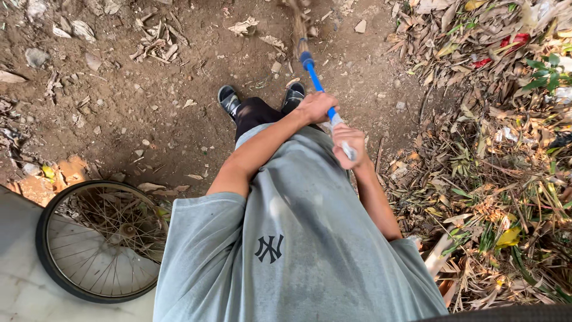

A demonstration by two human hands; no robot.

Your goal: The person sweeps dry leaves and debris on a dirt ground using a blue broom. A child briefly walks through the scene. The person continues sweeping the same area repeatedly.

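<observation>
Looking straight down my own grey shirt [298, 250], I stand on bare, packed dirt [179, 113] outdoors, both fists clenched around a blue-handled broom [314, 74]. My left hand [316, 107] grips the shaft higher toward the bristles; my right hand [348, 140] is wrapped around the pale end of the handle, just behind it and nearly touching. The broom runs away from my hands at a slant, passing beside my right shoe [294, 95], and its straw head [297, 24] meets the ground well beyond my feet, blurred there. My left shoe [229, 99] stands just apart from the handle, on the side away from it. The dirt around the broom is scattered with small stones and dry scraps. To the side of the broom where my right arm hangs, a thick heap of dry leaves [488, 149] mixed with green shoots covers the ground. On the opposite side, well away from the broom, a bicycle wheel [98, 241] lies half on dirt, half on a pale slab [24, 286].
</observation>
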